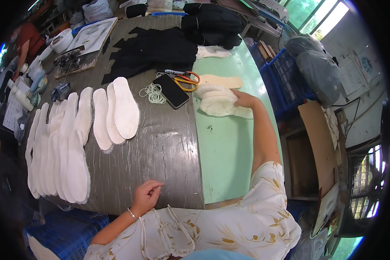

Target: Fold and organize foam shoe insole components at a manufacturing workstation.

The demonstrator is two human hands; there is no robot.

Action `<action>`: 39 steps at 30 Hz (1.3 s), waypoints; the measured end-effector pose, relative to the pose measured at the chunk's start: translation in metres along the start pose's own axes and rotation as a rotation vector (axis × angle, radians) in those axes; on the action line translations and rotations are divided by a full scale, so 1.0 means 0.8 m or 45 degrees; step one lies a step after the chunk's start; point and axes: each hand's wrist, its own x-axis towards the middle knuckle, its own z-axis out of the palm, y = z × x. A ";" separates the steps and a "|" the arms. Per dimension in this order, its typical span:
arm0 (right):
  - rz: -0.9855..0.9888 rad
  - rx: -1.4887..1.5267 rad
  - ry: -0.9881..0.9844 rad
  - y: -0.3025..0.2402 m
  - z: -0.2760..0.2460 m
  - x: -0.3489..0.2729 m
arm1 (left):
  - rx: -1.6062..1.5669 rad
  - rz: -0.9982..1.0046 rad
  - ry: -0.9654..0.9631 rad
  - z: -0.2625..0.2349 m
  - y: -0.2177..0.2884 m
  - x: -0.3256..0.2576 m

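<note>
On the green right part of the table, my right hand grips the right side of a small pile of fluffy white fleece insoles. Its thumb side shows; some fingers are hidden by the fleece. A flat beige insole-shaped piece lies just beyond the pile. My left hand rests near the table's front edge, fingers curled together, with nothing visible in it. To its left, several white insoles overlap in a row, fleece showing at their edges. Three more insoles fan out beside that row.
A black phone, pale elastic bands, orange-handled scissors and a pen lie mid-table. Black fabric covers the far side. Blue crates stand at the right. Another person is at far left.
</note>
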 end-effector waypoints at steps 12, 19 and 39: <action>-0.037 -0.614 0.461 0.031 0.001 0.133 | 0.297 0.222 0.042 0.008 -0.011 0.004; 0.125 -0.813 0.281 -0.025 -0.018 0.130 | 0.370 0.271 0.066 0.008 -0.012 0.001; -0.195 -0.763 0.771 0.016 0.133 -0.124 | 0.364 0.216 0.107 0.017 0.012 0.010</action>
